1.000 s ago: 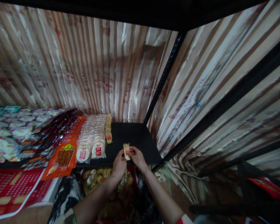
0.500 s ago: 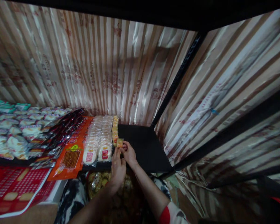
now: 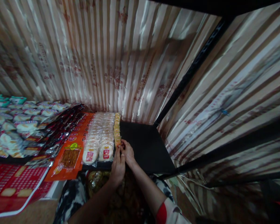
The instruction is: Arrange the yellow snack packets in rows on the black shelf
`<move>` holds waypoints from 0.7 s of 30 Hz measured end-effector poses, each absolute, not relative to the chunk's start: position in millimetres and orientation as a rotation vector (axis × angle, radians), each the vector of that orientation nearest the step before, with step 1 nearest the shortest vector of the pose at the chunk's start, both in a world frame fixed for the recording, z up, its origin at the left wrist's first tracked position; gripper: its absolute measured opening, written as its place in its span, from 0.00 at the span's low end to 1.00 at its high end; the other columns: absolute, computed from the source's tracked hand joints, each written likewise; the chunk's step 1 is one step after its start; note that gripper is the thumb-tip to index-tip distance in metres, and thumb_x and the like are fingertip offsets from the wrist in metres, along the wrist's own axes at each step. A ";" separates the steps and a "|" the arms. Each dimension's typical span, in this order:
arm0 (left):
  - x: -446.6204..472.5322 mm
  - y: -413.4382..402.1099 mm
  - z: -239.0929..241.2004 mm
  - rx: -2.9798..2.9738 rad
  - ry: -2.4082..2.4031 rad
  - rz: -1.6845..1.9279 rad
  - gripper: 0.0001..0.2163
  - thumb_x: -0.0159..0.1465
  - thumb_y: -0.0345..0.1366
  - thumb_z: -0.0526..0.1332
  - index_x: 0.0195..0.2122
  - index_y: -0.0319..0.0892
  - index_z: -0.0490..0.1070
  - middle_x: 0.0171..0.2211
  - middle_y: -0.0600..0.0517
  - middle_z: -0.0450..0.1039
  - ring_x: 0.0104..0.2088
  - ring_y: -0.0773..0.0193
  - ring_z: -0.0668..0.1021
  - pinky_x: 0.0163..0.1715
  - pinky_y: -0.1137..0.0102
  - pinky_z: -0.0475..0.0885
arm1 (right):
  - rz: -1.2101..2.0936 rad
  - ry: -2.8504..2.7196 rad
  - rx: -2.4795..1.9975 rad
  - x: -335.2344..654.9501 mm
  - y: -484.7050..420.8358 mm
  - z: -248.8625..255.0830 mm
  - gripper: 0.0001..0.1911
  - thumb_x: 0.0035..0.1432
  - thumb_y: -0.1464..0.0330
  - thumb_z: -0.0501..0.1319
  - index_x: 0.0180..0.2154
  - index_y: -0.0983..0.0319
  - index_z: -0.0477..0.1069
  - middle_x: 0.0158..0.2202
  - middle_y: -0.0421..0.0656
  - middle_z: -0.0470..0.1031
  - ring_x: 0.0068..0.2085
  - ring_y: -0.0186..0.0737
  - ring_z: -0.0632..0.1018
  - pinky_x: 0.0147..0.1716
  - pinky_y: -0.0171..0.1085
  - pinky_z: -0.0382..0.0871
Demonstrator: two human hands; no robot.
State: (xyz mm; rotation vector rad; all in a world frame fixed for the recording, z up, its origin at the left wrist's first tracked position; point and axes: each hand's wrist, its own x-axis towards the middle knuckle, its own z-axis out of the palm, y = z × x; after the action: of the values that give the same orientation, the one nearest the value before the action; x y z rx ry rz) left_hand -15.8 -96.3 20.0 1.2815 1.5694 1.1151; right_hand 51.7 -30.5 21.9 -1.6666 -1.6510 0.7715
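Both hands meet at the near end of a narrow row of small yellow snack packets (image 3: 117, 126) standing on a black shelf (image 3: 144, 149). My left hand (image 3: 118, 168) has its fingers pressed together against the front packet from the near side. My right hand (image 3: 128, 153) pinches the same packet from the right; the fingers cover most of it. Just left of the row stand two rows of clear-wrapped white round cakes (image 3: 106, 152), the front ones with red labels.
Orange bags of brown sticks (image 3: 70, 158), dark shiny packets (image 3: 60, 127) and white packets (image 3: 25, 127) fill the shelf leftward. A red bag (image 3: 14, 189) lies lower left. Below my arms is a container of wrapped items (image 3: 96, 180). A black post (image 3: 189, 70) rises behind; striped sheeting (image 3: 95, 62) hangs behind the shelf.
The small yellow packet, earlier held up in front of the row, now sits against the row's near end with both hands on it. The view has tilted down slightly.
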 end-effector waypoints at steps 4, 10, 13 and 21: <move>-17.0 -94.1 14.3 1.262 1.562 1.128 0.23 0.64 0.36 0.45 0.59 0.34 0.55 0.62 0.44 0.53 0.61 0.63 0.57 0.62 0.64 0.50 | 0.780 -1.645 -1.652 50.9 -28.7 20.0 0.17 0.52 0.73 0.56 0.45 0.60 0.67 0.38 0.42 0.72 0.37 0.35 0.74 0.40 0.34 0.69; -18.6 -93.5 14.9 1.279 1.584 1.136 0.22 0.63 0.34 0.45 0.58 0.36 0.57 0.61 0.46 0.56 0.61 0.63 0.59 0.62 0.64 0.50 | 0.746 -1.579 -1.648 50.0 -32.6 17.7 0.17 0.50 0.74 0.57 0.45 0.63 0.68 0.39 0.45 0.72 0.35 0.36 0.75 0.39 0.35 0.70; -20.9 -93.7 21.7 1.261 1.613 1.061 0.23 0.63 0.34 0.45 0.59 0.33 0.55 0.61 0.43 0.54 0.61 0.62 0.58 0.62 0.65 0.50 | 0.751 -1.545 -1.629 48.3 -35.1 16.3 0.17 0.48 0.75 0.57 0.43 0.64 0.70 0.40 0.46 0.71 0.35 0.36 0.75 0.39 0.35 0.70; -23.9 -90.6 29.3 1.273 1.633 0.997 0.23 0.63 0.33 0.44 0.59 0.30 0.55 0.62 0.42 0.53 0.62 0.61 0.57 0.62 0.65 0.49 | 0.799 -1.534 -1.611 45.6 -31.9 18.0 0.18 0.47 0.77 0.56 0.42 0.62 0.71 0.40 0.45 0.72 0.37 0.37 0.76 0.41 0.37 0.70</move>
State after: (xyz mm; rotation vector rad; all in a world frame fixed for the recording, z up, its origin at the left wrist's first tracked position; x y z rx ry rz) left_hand -23.9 -90.6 29.3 1.2730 1.6327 0.9971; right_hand 45.6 -31.9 18.0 -1.6112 -1.5343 0.7989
